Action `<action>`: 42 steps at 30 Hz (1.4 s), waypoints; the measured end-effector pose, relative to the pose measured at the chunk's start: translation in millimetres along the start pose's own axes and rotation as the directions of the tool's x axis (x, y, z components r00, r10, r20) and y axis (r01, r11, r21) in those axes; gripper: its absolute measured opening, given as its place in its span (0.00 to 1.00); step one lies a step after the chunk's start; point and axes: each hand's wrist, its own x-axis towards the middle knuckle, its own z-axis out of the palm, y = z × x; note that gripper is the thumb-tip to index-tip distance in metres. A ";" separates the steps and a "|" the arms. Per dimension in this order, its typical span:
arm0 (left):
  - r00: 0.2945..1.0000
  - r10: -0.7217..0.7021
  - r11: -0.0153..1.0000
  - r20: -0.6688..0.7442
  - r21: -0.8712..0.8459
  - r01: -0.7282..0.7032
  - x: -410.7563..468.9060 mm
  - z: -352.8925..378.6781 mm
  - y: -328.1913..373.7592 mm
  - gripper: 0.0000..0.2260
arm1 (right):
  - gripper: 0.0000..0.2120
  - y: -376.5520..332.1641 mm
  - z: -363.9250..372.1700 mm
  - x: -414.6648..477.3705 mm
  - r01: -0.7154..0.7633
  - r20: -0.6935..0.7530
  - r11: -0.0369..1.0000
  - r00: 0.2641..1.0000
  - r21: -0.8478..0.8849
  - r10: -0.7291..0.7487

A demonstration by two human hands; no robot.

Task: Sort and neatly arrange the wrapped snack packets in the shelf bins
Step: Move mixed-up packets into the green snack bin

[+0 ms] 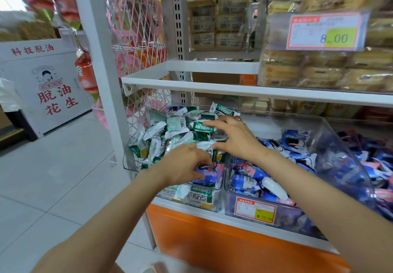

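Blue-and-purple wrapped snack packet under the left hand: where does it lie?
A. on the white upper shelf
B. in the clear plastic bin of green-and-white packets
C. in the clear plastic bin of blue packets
B: the blue-and-purple wrapped snack packet, gripped by the left hand, sits among green-and-white packets in the left clear plastic bin.

price tag reads 8.00; white stand reads 脱油花生

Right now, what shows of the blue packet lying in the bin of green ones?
The blue packet is a glossy, crinkled plastic wrapper, blue and purple with a pink-red patch. It lies at the front right corner of the clear bin, atop green packets, against the bin's right wall. The left hand pinches its left end, hiding part.
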 end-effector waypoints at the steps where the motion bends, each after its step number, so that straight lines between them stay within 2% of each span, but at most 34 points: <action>1: 1.000 -0.003 1.000 0.018 0.030 0.002 4.0 5.6 1.5 0.19 | 0.31 1.1 0.0 -0.5 0.001 -0.007 1.000 1.000 0.008 -0.001; 5: 0.999 -0.028 0.990 0.043 0.136 0.022 16.1 23.5 3.5 0.25 | 0.30 2.9 -0.3 -1.6 -0.016 -0.029 0.999 0.999 0.044 0.017; 10: 1.000 -0.004 0.991 -0.012 0.136 0.006 15.4 25.6 2.1 0.24 | 0.30 5.1 2.5 -0.2 -0.021 -0.046 0.997 0.999 0.078 0.025; 12: 0.999 -0.009 0.998 -0.032 0.059 0.011 9.6 17.2 0.9 0.22 | 0.30 6.4 3.0 0.0 -0.017 -0.044 0.995 0.999 0.102 0.022; 15: 0.993 -0.090 0.975 -0.076 -0.211 0.072 -2.9 -2.6 -0.1 0.21 | 0.29 7.6 2.0 -0.8 -0.004 -0.044 0.988 0.999 0.154 0.011; 17: 0.983 -0.142 0.899 -0.120 -0.432 0.077 -9.5 -13.4 -2.2 0.18 | 0.27 7.3 -0.2 -1.8 0.001 -0.047 0.981 0.999 0.192 0.008; 20: 0.965 -0.197 0.772 -0.174 -0.635 0.043 -13.4 -21.2 -5.4 0.15 | 0.25 4.1 -7.1 -5.4 0.049 -0.092 0.963 0.995 0.263 -0.025; 22: 0.950 -0.247 0.679 -0.192 -0.734 0.028 -11.9 -22.8 -5.9 0.16 | 0.28 0.1 -15.0 -9.4 0.104 -0.096 0.928 0.993 0.358 -0.074; 25: 0.919 -0.341 0.503 -0.198 -0.864 0.001 -6.2 -24.5 -2.2 0.16 | 0.32 -5.3 -28.3 -14.9 0.118 -0.009 0.878 0.992 0.463 -0.128; 26: 0.912 -0.365 0.459 -0.188 -0.888 0.001 -3.7 -24.9 -0.7 0.16 | 0.31 -6.8 -31.1 -16.7 0.116 0.011 0.869 0.990 0.481 -0.138; 28: 0.905 -0.385 0.434 -0.179 -0.901 0.007 1.7 -24.5 2.0 0.17 | 0.26 -7.2 -34.1 -19.8 0.102 -0.005 0.850 0.993 0.517 -0.116; 32: 0.908 -0.353 0.459 -0.226 -0.887 -0.043 8.0 -22.1 6.0 0.13 | 0.19 -4.5 -37.8 -27.6 0.045 -0.073 0.789 0.997 0.613 -0.001; 35: 0.898 -0.350 0.518 -0.269 -0.854 -0.053 7.2 -21.1 2.0 0.12 | 0.16 -3.5 -42.5 -33.8 0.034 -0.132 0.724 0.988 0.689 0.080; 37: 0.877 -0.385 0.582 -0.287 -0.813 -0.010 4.2 -19.5 -4.0 0.13 | 0.16 -1.9 -48.3 -36.9 0.013 -0.165 0.667 0.972 0.745 0.165; 39: 0.864 -0.400 0.741 -0.306 -0.662 0.109 0.2 -16.7 -10.4 0.14 | 0.17 2.6 -55.0 -39.0 -0.001 -0.209 0.658 0.948 0.753 0.240; 41: 0.888 -0.353 0.902 -0.295 -0.360 0.239 -1.9 -11.2 -14.7 0.20 | 0.17 10.8 -60.1 -41.3 0.004 -0.286 0.703 0.915 0.712 0.285; 42: 0.909 -0.321 0.939 -0.266 -0.214 0.269 -1.8 -7.6 -15.6 0.24 | 0.17 16.0 -61.0 -43.0 -0.010 -0.312 0.734 0.901 0.679 0.301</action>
